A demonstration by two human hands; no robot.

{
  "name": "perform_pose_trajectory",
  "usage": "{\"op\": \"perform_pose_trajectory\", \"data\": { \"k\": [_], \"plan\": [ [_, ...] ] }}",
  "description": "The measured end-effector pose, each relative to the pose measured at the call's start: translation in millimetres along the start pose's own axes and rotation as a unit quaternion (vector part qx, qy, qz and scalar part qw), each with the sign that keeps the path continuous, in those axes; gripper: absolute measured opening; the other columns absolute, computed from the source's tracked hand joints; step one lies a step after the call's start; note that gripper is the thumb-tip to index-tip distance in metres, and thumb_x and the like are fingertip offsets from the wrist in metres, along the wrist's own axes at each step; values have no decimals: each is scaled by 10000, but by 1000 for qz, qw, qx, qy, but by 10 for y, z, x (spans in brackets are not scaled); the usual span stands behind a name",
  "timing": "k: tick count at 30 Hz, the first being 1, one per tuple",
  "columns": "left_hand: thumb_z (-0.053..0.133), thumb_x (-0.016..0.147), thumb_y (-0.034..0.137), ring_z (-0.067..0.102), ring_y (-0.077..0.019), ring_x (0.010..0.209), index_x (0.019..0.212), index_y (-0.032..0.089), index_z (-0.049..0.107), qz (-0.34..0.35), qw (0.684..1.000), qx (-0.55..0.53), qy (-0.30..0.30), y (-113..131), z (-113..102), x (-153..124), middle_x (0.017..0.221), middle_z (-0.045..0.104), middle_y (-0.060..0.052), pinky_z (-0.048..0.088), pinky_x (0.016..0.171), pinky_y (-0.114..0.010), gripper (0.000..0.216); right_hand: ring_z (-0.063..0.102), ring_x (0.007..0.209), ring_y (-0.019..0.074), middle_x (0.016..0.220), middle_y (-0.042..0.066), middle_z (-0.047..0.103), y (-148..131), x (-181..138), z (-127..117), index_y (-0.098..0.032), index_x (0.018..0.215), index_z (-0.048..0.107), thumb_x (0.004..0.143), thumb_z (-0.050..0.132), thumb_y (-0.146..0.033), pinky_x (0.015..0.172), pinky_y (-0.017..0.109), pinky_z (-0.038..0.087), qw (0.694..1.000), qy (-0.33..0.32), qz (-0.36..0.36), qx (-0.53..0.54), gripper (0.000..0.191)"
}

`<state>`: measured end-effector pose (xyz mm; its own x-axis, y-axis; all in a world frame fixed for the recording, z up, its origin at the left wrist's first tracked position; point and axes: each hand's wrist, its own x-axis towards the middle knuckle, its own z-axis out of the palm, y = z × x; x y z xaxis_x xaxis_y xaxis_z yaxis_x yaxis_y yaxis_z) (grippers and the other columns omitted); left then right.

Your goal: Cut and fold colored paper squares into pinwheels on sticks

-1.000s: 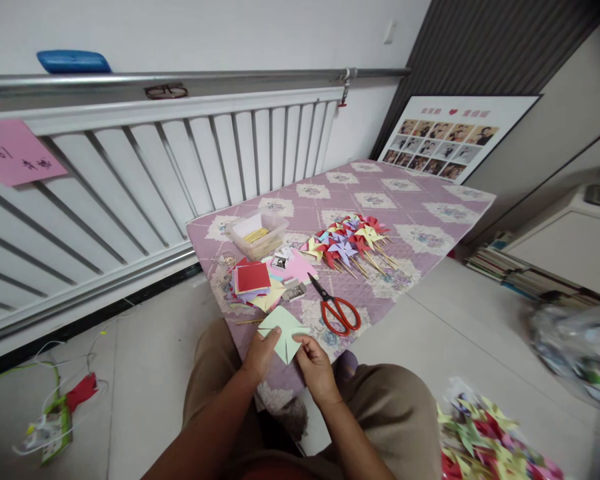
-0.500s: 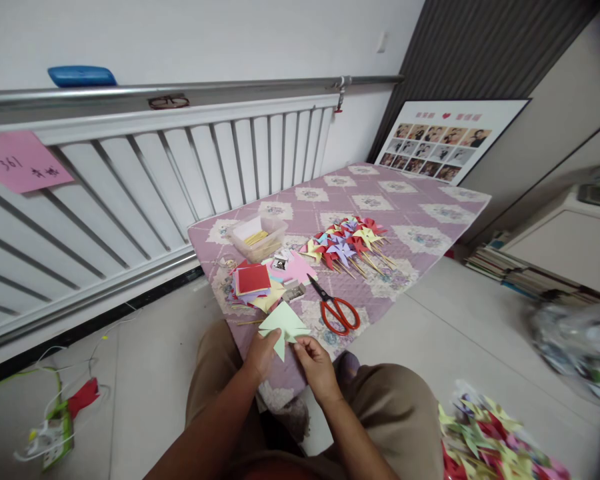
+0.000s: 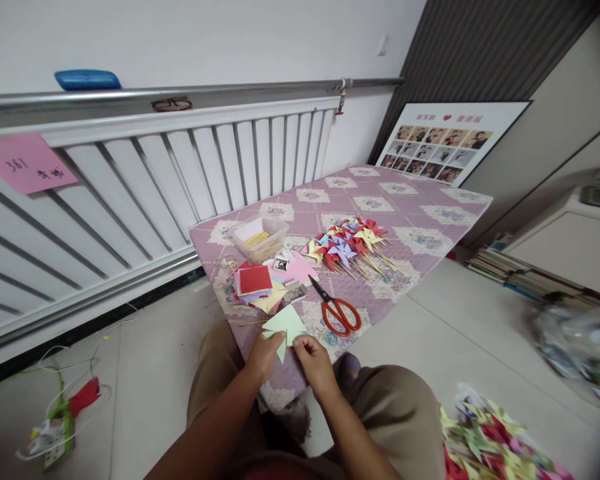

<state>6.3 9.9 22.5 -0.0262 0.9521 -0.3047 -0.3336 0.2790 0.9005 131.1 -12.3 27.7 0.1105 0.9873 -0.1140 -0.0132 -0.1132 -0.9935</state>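
Note:
A pale green paper square (image 3: 286, 321) with slits cut into it is held over the near corner of the table. My left hand (image 3: 266, 352) grips its lower left part, thumb on top. At its lower right edge, my right hand (image 3: 311, 357) pinches a part of the paper between thumb and fingers. Orange-handled scissors (image 3: 341, 315) lie on the cloth just right of the paper. Left of it sits a stack of coloured paper squares (image 3: 254, 280), red on top. A thin stick (image 3: 253, 323) lies close to my left hand.
A clear plastic box (image 3: 260, 250) holds thin sticks. Finished paper pinwheels (image 3: 347, 247) lie in a pile on the flowered tablecloth (image 3: 405, 207). More pinwheels (image 3: 495, 433) are heaped at lower right. A radiator (image 3: 220, 160) borders the table; a power strip (image 3: 57, 443) lies on the floor.
The right side of the green paper has been drawn over under my right fingers, and the sheet has turned slightly. Both hands keep their grip, and the view has shifted a little.

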Motion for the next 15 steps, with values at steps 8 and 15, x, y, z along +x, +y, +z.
{"op": "perform_pose_trajectory", "data": {
  "k": [8,15],
  "plan": [
    [739,634,433,558,-142,544,773,134,675,-1,1000,27,-5,-85,-28,50,644,664,-25,425,548,-253,336,557,595,183,610,-9,631,12,14,6,-213,635,607,744,639,-387,597,289,436,1000,12,-2,-17,209],
    [740,655,368,615,-178,680,779,146,698,21,998,58,-2,-91,-42,45,783,717,-60,466,655,-266,258,556,595,186,603,-9,625,17,23,9,-214,620,607,743,637,-392,610,294,437,999,22,-5,-25,218]
  ]
}}
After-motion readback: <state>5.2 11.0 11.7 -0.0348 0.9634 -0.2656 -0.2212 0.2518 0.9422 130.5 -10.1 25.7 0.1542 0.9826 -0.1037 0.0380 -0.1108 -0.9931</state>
